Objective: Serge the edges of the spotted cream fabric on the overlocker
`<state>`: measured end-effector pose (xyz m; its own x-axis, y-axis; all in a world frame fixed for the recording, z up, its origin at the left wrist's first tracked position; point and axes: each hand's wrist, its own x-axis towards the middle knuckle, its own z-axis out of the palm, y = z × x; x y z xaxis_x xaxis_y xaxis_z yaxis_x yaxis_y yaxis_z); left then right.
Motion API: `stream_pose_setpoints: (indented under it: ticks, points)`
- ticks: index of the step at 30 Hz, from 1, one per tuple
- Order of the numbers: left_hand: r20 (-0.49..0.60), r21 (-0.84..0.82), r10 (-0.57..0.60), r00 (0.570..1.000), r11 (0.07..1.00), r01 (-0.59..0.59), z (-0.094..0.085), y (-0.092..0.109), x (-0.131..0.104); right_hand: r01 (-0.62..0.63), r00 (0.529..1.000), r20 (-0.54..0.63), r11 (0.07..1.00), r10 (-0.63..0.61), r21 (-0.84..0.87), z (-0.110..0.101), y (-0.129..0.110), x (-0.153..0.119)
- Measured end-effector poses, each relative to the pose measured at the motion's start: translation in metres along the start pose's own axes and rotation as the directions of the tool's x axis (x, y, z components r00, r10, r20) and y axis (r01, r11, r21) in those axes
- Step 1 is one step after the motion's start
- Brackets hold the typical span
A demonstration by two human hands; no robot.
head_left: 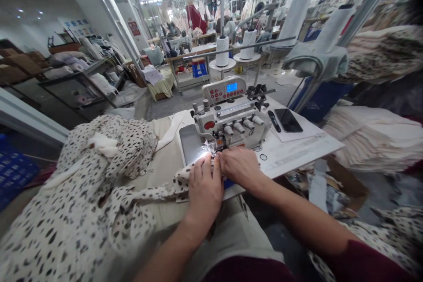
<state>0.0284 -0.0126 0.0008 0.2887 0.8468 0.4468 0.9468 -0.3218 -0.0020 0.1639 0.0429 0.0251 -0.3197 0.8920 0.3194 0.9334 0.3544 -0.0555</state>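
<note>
A white overlock sewing machine (231, 119) with a lit blue display stands on the table, its lamp shining on the needle area. My left hand (205, 185) lies on spotted fabric (180, 180) just in front of the needle, fingers stretched forward and slightly apart. Close beside it, my right hand (239, 165) has its fingers curled together at the fabric's edge by the presser foot; its fingertips are partly hidden. From under my left hand the fabric runs left into a large spotted heap (76, 198).
Right of the machine, a phone (288, 120) and a black marker (274, 121) lie on the white table (297, 152). Thread cones (222, 50) stand behind the machine. Stacked pale fabric (373, 136) is at the right, a blue crate (16, 169) at the far left.
</note>
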Motion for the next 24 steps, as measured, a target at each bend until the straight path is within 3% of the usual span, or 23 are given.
stream_pose_setpoints:
  ticks: [7,14,19,24]
  points:
    - [-0.009,-0.168,-0.003,1.0,0.986,0.001,-0.004,-0.012,0.0,-0.154,0.971,-0.177,0.986,0.163,0.064,0.025,0.016,-0.038]
    - [0.062,-0.22,-0.012,0.998,0.975,0.025,-0.005,-0.028,0.012,-0.102,0.953,-0.248,0.957,0.172,0.273,0.041,0.031,-0.085]
    - [0.16,-0.206,-0.086,0.983,0.971,0.118,-0.002,-0.046,0.038,-0.059,0.955,-0.237,0.899,0.177,0.434,0.036,0.03,-0.091]
    - [0.21,-0.347,-0.137,0.968,0.915,0.205,-0.004,-0.071,0.052,0.009,0.971,-0.198,0.803,0.137,0.596,0.037,0.017,-0.082]
